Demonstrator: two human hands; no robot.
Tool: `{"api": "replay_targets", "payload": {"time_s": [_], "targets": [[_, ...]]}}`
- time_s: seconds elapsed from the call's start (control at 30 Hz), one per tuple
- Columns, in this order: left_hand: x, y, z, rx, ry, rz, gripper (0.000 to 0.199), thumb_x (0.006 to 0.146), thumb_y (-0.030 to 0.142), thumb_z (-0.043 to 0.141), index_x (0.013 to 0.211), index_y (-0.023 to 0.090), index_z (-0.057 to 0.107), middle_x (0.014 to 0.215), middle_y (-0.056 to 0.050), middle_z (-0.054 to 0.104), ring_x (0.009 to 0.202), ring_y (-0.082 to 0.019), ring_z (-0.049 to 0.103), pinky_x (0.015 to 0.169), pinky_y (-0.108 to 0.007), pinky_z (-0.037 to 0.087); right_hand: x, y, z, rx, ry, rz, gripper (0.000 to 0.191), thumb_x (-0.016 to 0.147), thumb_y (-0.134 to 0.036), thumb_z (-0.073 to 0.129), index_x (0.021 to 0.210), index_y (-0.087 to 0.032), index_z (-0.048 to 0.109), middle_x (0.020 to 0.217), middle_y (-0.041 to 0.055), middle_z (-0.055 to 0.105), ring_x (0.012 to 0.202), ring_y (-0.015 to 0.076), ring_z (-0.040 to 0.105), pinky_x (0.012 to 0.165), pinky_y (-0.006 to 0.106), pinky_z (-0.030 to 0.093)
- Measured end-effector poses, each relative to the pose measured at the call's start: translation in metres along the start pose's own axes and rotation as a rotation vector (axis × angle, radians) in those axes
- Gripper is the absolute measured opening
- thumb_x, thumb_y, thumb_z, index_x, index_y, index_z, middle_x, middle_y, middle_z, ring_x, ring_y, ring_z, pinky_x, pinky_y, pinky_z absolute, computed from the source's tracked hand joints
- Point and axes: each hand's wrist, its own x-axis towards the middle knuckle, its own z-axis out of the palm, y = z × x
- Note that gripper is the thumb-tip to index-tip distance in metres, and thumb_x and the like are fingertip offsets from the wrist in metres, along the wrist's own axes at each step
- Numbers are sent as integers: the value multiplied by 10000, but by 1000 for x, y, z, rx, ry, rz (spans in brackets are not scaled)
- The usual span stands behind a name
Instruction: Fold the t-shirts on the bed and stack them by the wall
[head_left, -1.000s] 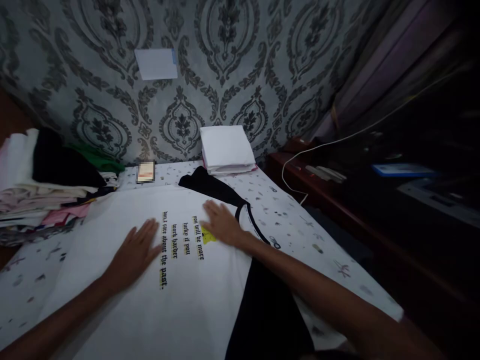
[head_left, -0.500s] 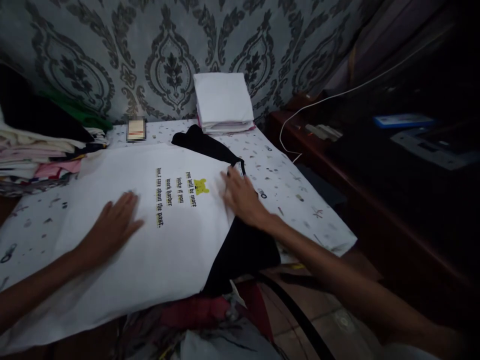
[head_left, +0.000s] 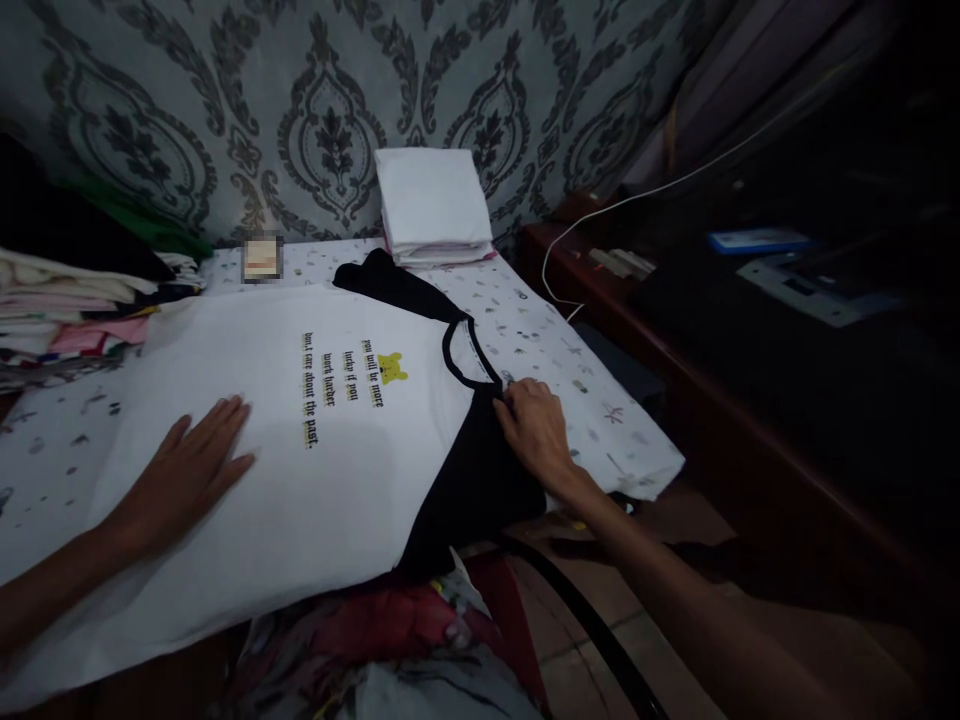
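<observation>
A white T-shirt [head_left: 360,500] with black sleeves and a black collar lies spread on the table, its neck to the right. Printed lettering and a yellow bear head mark its chest. My left hand [head_left: 191,470] rests flat on the white body, fingers stretched out. At the shoulder beside the collar, my right hand [head_left: 536,425] has its fingers bent over the shirt's black edge, closed on the cloth; the fingertips are partly hidden.
A stack of folded white cloth [head_left: 435,205] stands at the back against the patterned wall. Folded clothes [head_left: 75,300] are piled at left, near a small blurred box [head_left: 262,260]. A white cable [head_left: 551,270] runs beside the dark wooden furniture [head_left: 675,400] at right.
My right hand has moved from over the collar toward me to the near shoulder, uncovering the neck opening. My left hand still lies on the shirt. The view has shifted slightly.
</observation>
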Motion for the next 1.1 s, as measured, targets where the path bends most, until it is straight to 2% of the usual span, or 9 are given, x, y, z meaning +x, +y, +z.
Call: {"api": "replay_targets", "payload": {"time_s": [0.13, 0.27, 0.47, 0.57, 0.7, 0.83, 0.93, 1.03, 1.1], "targets": [[0, -8, -1, -16, -29, -27, 708, 969, 578, 208, 1552, 182, 271, 1621, -92, 313, 1483, -297, 296, 1197, -504, 216, 4, 6, -2, -34, 3, 27, 206, 943, -251, 406, 787, -213, 535, 843, 104, 597, 835, 273, 536, 750, 403, 388], [0, -9, -7, -45, -60, -68, 688, 970, 555, 228, 1539, 173, 285, 1610, -108, 332, 1484, -319, 292, 1187, -548, 223, -1, 9, -5, 4, -4, 43, 254, 975, -310, 378, 822, -213, 556, 882, 108, 611, 860, 274, 543, 760, 402, 394], [-24, 8, -13, -56, -71, -79, 636, 969, 503, 281, 1531, 210, 337, 1614, -96, 323, 1492, -308, 278, 1202, -556, 194, -60, -9, -21, 86, 77, 46, 399, 989, -475, 374, 1191, -195, 574, 1067, 143, 651, 978, 312, 566, 836, 445, 438], [-42, 3, -11, -68, -82, -88, 611, 955, 505, 330, 1516, 270, 387, 1593, -70, 369, 1480, -312, 307, 1193, -564, 227, -87, -9, -20, 82, 123, 32, 429, 986, -470, 375, 1273, -203, 549, 1127, 159, 639, 1008, 330, 563, 858, 482, 444], [-58, -23, -14, -54, -68, -257, 616, 953, 511, 296, 1497, 249, 414, 1575, -93, 398, 1473, -327, 319, 1155, -600, 282, -94, 4, -14, 121, 211, 33, 423, 987, -481, 365, 1237, -205, 565, 1099, 161, 643, 1018, 338, 569, 873, 508, 450], [-66, -41, -31, -75, -59, -458, 680, 936, 541, 289, 1439, 102, 423, 1512, -198, 457, 1404, -358, 419, 1140, -550, 334, -105, 6, -11, 199, 272, 86, 440, 964, -545, 397, 1145, -200, 601, 1075, 178, 649, 1036, 358, 575, 892, 542, 443], [-72, -40, -49, -141, -91, -580, 714, 883, 565, 378, 1346, 27, 457, 1328, -241, 577, 1230, -365, 555, 1051, -477, 437, -133, -1, -4, 326, 306, 265, 464, 882, -628, 525, 1029, -198, 619, 992, 172, 655, 961, 356, 596, 872, 540, 457], [-81, -36, -61, -243, -146, -725, 641, 819, 544, 467, 1265, 83, 483, 1031, -136, 682, 937, -292, 658, 829, -390, 534, -161, -11, 5, 600, 254, 607, 461, 800, -617, 659, 1019, -217, 597, 981, 133, 676, 927, 318, 632, 826, 463, 510], [-87, -33, -64, -275, -162, -740, 529, 794, 546, 488, 1144, 152, 532, 840, -45, 683, 755, -244, 647, 703, -341, 523, -171, -18, 11, 829, 111, 756, 495, 774, -595, 699, 1082, -224, 589, 1015, 111, 714, 974, 310, 660, 825, 421, 534]]}}
